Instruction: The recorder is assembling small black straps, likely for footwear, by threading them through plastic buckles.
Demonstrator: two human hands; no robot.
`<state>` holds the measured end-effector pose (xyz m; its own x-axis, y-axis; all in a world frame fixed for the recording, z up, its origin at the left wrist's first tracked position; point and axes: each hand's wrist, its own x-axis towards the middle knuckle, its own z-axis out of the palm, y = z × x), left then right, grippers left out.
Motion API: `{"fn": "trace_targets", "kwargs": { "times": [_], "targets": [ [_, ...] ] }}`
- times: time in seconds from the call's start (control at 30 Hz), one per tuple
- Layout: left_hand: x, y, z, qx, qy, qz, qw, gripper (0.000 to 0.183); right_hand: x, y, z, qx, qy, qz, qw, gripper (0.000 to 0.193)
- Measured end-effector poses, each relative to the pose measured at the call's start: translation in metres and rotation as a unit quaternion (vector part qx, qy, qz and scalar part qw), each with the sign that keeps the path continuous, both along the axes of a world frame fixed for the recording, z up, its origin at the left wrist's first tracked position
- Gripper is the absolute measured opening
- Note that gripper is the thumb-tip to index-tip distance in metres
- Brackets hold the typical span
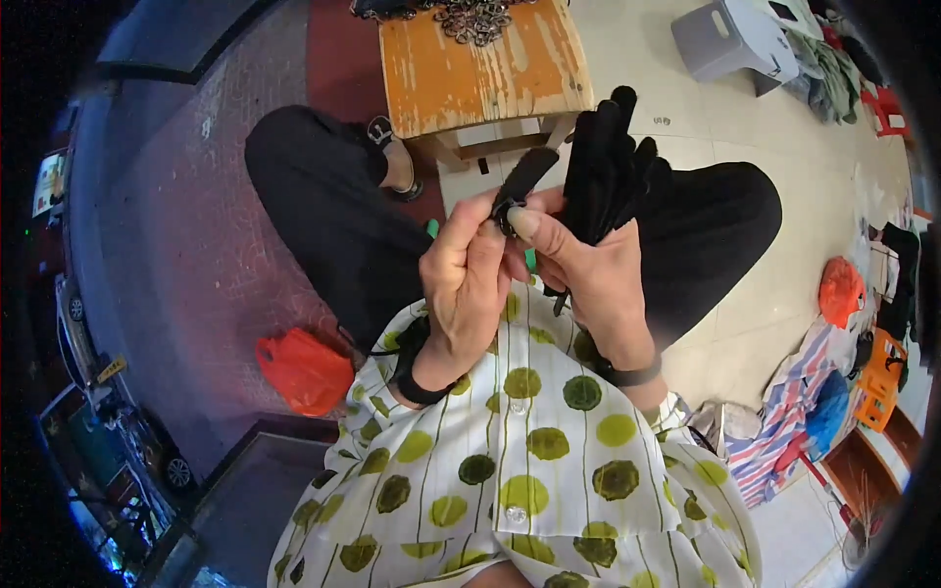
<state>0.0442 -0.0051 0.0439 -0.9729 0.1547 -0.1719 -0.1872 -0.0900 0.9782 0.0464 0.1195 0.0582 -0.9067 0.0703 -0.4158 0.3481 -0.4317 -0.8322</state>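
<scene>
My left hand [465, 279] pinches the lower end of a short black strap [529, 176] that points up and to the right. At that end sits a small dark shiny piece, like a ring or buckle; my fingers partly cover it. My right hand [606, 284] has its thumb pressed against the same piece. A black fabric glove [603, 162] stands up out of my right hand, its fingers bunched upward. Whether strap and glove are joined is hidden. Bits of green show beside my fingers.
A worn orange wooden stool [485, 73] stands ahead, bearing a heap of metal rings [472, 20]. A red plastic bag [306, 370] lies at left. At right are a grey plastic stool [720, 44], a striped woven bag [779, 421] and an orange basket [880, 377].
</scene>
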Motion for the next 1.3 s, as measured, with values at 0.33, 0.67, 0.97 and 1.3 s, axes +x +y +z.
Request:
{"fn": "trace_targets", "kwargs": {
  "times": [0.33,0.67,0.97,1.3],
  "targets": [
    [-0.008,-0.008,-0.013,-0.159,0.23,-0.032,0.959,0.019,-0.003,0.011,0.002,0.075,0.008,0.05,0.996,0.015],
    [-0.001,-0.006,-0.009,-0.157,0.18,0.046,0.97,0.017,-0.003,0.005,0.0,0.006,-0.006,0.042,0.999,0.02],
    [0.001,-0.008,-0.01,-0.121,0.09,-0.026,0.988,0.019,-0.003,0.004,-0.008,0.059,0.029,-0.015,0.998,0.02],
    [0.004,-0.006,-0.006,-0.092,-0.024,-0.121,0.988,0.026,-0.017,0.007,-0.012,0.086,0.026,0.003,0.996,0.013]
  ]
}}
